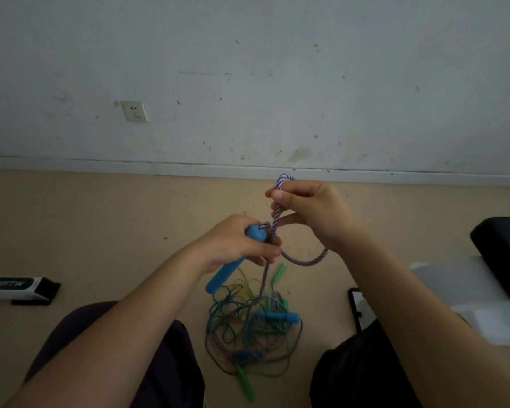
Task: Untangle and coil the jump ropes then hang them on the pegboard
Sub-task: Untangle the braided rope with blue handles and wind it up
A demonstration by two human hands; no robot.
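Holding a blue handle (227, 269) in the left hand (236, 245), fingers curled round it; right hand (309, 210) pinches the striped rope (276, 219) into a raised loop. The rest trails into the tangle (253, 331) on the floor (100, 231). Risk: pulling upward could tighten knots below

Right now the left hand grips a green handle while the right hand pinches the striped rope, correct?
Not quite. In the head view the left hand grips a blue handle, not a green one. The right hand does pinch the striped rope.
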